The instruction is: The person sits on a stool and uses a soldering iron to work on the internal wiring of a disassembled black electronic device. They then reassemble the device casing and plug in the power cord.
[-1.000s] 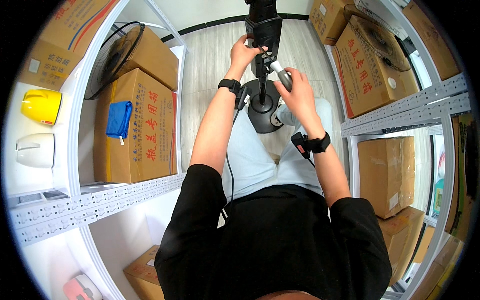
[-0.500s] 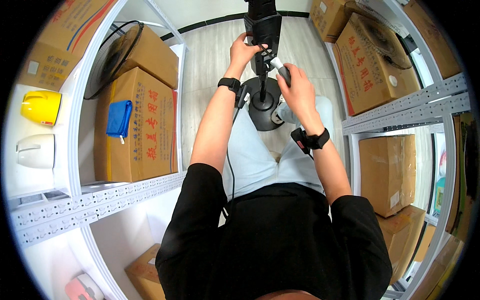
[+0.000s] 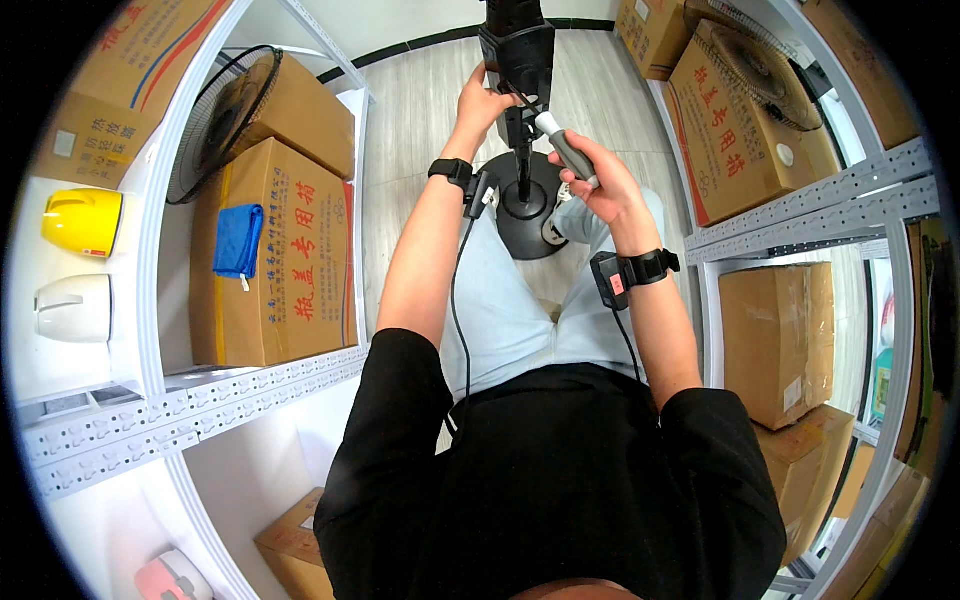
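A black stand fan (image 3: 520,55) without its grille stands upright in front of me on a round black base (image 3: 520,232) between my feet. My left hand (image 3: 482,108) is at the left side of its housing, thumb stretched across the lower part and other fingers partly hidden behind it. In my right hand (image 3: 612,188) is a screwdriver (image 3: 570,153) with a grey and white handle, its white end toward the fan. The dark shaft points up and left to the lower housing; its tip is hard to make out.
White shelves flank me. On the left are a fan grille (image 3: 200,150), a blue cloth (image 3: 238,242) on a carton (image 3: 290,320), and a yellow kettle-like appliance (image 3: 85,222). Another grille (image 3: 755,65) lies on a carton (image 3: 710,150) at right. Cables hang from both wristbands.
My right hand has drawn back and lower along the screwdriver, so more of its handle shows. The fan housing has shifted slightly left; my left hand stays on it.
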